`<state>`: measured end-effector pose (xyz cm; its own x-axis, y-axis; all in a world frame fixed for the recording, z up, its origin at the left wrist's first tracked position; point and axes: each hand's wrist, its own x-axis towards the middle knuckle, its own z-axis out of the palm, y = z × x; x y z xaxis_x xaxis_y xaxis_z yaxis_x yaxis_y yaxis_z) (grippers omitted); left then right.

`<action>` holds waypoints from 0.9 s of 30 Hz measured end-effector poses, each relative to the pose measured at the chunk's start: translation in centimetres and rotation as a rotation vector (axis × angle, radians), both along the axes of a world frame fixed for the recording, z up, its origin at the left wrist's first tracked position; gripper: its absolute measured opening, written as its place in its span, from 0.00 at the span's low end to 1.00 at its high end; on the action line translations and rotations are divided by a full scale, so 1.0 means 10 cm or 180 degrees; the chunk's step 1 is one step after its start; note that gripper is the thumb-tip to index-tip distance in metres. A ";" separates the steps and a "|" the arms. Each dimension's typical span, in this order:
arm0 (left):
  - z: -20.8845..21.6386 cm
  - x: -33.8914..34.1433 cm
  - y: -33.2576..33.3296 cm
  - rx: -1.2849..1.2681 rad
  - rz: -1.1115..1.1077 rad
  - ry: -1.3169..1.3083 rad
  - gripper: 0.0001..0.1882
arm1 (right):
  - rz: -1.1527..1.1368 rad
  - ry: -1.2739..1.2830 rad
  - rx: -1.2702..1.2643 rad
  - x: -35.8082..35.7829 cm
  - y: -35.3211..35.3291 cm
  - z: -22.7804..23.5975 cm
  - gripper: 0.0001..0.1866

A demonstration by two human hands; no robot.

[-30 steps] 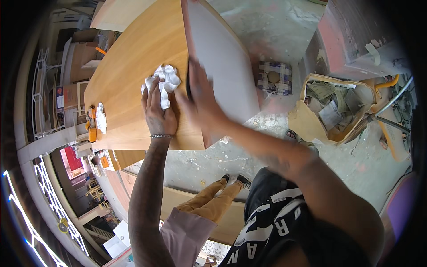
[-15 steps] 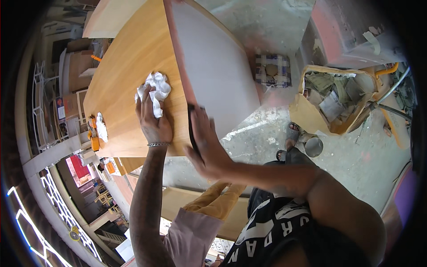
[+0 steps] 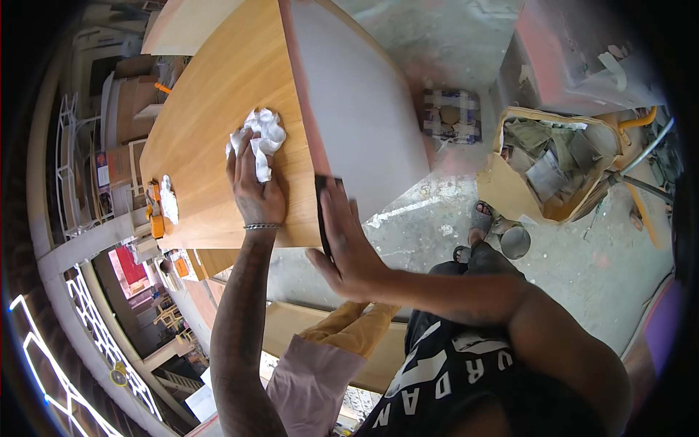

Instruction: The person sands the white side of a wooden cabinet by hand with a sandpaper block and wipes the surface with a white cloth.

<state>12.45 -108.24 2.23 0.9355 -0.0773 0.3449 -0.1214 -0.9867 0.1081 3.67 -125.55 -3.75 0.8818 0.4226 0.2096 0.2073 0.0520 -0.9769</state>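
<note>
A large furniture piece has a light wood face (image 3: 218,109) and a pale grey-white side (image 3: 349,102) meeting at a reddish edge. My left hand (image 3: 257,200) presses down on the wood with its fingers on a crumpled white cloth (image 3: 266,135). Its thumb side faces the edge. Close to the near corner, my right hand (image 3: 353,244) holds a thin black flat block (image 3: 322,218) against that edge, fingers laid along it and thumb low. The palm hides most of the block, so its exact kind cannot be made out.
An orange tool (image 3: 154,211) and another white cloth (image 3: 169,199) lie at the wood's left end. To the right are an open carton of scraps (image 3: 542,164), a metal can (image 3: 514,242) and a taped box (image 3: 451,116). Another person (image 3: 313,379) stands at lower centre.
The view has shifted slightly, so the furniture sits a little higher and further right. My right hand and the black block have moved slightly; my left hand stays on the cloth.
</note>
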 end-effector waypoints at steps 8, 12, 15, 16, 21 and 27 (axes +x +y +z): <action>-0.06 0.19 -0.25 -0.0174 -0.0074 -0.0042 0.18 | -0.1098 0.0007 -0.0124 2.85 0.32 0.03 0.44; -0.06 0.13 -0.12 -0.0136 0.0001 -0.0001 0.19 | -0.1197 -0.0132 -0.0047 2.16 0.54 -0.10 0.44; -0.04 -0.05 0.06 -0.0068 0.0112 0.0008 0.21 | -0.0489 -0.0227 0.0097 0.55 0.24 0.06 0.43; -0.03 -0.03 0.03 -0.0091 0.0071 -0.0016 0.22 | -0.0227 -0.0200 0.0045 0.15 0.06 0.07 0.43; -0.04 0.01 -0.07 -0.0160 0.0019 -0.0026 0.22 | -0.0876 -0.0204 0.0120 1.09 0.35 0.02 0.45; -0.06 0.18 -0.18 -0.0287 -0.0069 -0.0054 0.20 | -0.1302 0.0054 -0.0334 2.92 0.53 0.04 0.41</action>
